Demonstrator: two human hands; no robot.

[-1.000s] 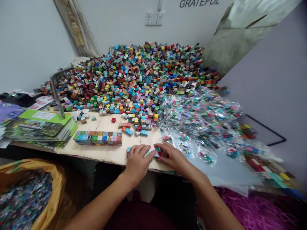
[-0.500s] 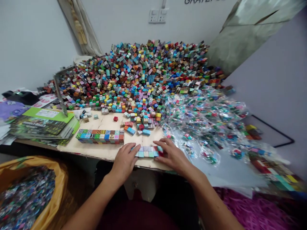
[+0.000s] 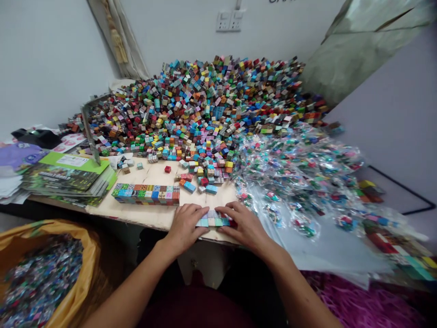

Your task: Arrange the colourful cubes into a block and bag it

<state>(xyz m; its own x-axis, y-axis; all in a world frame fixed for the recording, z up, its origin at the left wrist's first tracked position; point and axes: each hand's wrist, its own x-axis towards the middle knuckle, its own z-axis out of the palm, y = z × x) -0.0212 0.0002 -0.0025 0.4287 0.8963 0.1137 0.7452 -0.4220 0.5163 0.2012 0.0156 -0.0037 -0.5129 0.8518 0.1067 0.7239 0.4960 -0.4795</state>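
A short block of small coloured cubes [image 3: 214,220] lies at the near edge of the wooden board [image 3: 150,215]. My left hand [image 3: 185,226] presses against its left end, fingers curled over the top. At the other end my right hand [image 3: 244,225] closes on it with fingers bent. Both hands squeeze the block between them. A longer finished row of cubes [image 3: 146,194] sits on the board to the left. Behind them rises a huge heap of loose cubes [image 3: 205,105].
Clear plastic bags of packed cubes [image 3: 300,182] spread over the right side. A stack of green printed leaflets [image 3: 68,177] lies at the left. An orange sack [image 3: 44,273] of shiny scraps stands at lower left. A metal frame [image 3: 89,134] leans by the heap.
My hands spread apart along the cube block half a second ago, then drew together again on its ends. The view shifted slightly, so everything sits a little further right.
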